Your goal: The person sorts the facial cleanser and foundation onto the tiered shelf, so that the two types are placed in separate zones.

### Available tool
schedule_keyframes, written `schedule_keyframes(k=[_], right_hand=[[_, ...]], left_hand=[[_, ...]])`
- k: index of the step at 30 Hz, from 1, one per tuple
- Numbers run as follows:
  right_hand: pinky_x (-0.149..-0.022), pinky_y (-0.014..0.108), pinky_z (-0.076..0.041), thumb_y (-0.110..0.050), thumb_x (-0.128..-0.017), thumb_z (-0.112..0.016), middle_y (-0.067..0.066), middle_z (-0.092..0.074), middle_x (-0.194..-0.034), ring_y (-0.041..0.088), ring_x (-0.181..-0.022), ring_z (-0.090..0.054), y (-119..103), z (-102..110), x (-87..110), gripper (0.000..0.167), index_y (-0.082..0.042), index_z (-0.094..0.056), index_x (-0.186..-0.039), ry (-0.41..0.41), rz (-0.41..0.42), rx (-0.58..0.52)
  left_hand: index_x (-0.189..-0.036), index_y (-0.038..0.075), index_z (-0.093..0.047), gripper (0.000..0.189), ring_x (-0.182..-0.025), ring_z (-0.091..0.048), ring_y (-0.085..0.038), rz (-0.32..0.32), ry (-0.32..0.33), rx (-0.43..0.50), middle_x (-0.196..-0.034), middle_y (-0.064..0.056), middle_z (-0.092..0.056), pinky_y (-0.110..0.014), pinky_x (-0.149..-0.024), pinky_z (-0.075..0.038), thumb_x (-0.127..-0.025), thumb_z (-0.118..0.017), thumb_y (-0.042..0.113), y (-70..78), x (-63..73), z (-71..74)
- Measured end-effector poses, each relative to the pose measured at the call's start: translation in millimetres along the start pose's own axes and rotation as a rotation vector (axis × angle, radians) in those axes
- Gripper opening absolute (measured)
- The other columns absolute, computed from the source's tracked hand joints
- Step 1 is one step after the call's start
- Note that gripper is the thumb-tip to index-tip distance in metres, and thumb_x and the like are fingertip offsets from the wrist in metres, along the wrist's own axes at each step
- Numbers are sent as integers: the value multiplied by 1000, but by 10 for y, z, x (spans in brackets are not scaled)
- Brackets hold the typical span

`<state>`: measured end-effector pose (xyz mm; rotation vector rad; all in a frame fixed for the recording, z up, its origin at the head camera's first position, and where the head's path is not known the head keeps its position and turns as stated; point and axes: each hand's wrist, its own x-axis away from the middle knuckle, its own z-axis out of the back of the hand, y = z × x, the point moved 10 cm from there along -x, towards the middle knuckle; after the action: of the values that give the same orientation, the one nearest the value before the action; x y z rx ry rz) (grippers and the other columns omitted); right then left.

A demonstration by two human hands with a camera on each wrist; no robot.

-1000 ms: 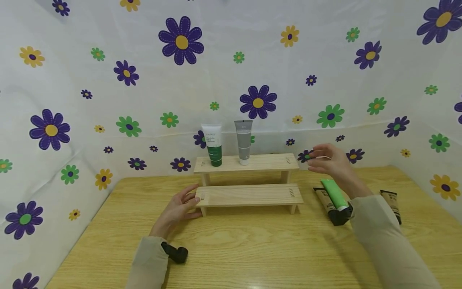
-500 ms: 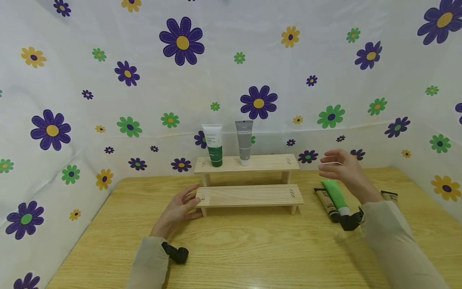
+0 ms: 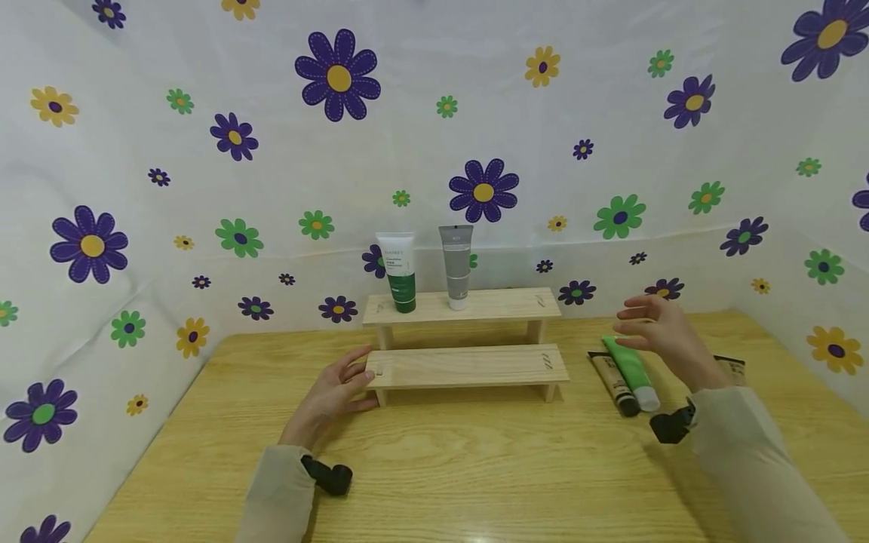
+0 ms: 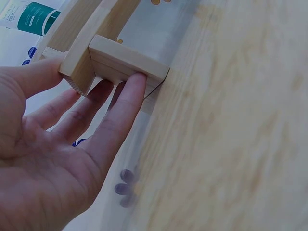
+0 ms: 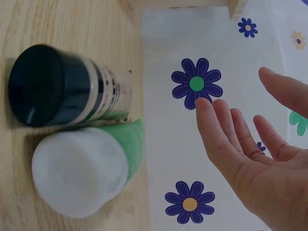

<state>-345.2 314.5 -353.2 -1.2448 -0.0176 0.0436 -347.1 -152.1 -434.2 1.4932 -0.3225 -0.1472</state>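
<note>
Pale wood forms the two-step stand, its long axis running left to right across the grained table. The left hand grips the left end of its lower step, thumb against the board and a fingertip on the leg; the tips of the other fingers are hard to make out behind the wood. The right hand holds nothing, its fingers loosely bent, apart from the smooth green tube and the black-capped tan tube. Those two lie side by side, slanting, white and black caps towards the person, flat ends away. Farther right, a second tan tube is mostly hidden by the right wrist and sleeve. On the upper step, a white-and-green tube and a grey tube stand cap down, flat crimped ends up; their small print is illegible. The left wrist view cuts off both the white-and-green tube and the stand. Creased white sheeting, printed with flowers, hangs behind.
</note>
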Motion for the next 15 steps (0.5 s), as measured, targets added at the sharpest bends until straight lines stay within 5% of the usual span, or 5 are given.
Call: schedule_keyframes(k=[15], right_hand=[[-84, 27, -58, 2, -104, -49, 42, -34, -138, -4, -87, -59, 234, 191, 78, 54, 22, -19, -144, 4, -45, 41]], left_hand=[[-160, 2, -23, 60, -135, -42, -51, -2, 14, -6, -154, -34, -32, -54, -95, -53, -107, -50, 6, 26, 17, 10]])
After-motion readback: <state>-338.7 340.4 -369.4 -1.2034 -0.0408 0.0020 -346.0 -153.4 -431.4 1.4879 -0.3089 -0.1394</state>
